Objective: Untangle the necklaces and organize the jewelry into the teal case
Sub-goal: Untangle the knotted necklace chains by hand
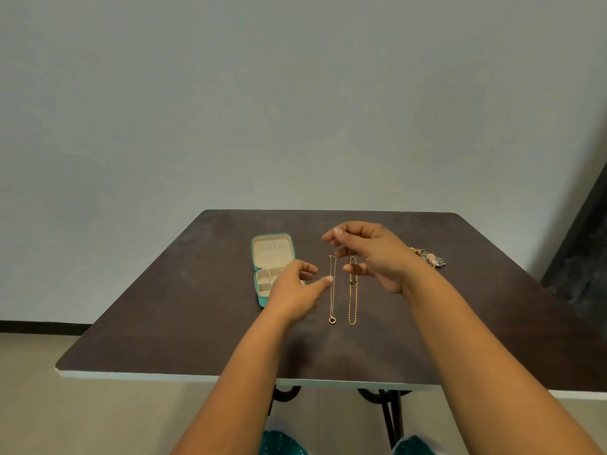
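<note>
The thin necklace [332, 290] with a ring pendant and the thicker gold chain [352, 297] lie side by side on the table [164, 323], apart from each other, just right of the open teal case [262, 303]. The right hand [371, 254] seems to pinch the thin necklace's top end, while the left hand [295, 290] has thumb and fingers apart, the thumb tip at the chain. A careless lift could swing it across the thicker chain and tangle them; the pinch itself is too small to see surely, and the beaded jewelry [430, 257] is partly hidden behind the right wrist.

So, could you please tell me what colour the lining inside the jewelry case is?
Cream lining, in a teal case; head view.
</note>
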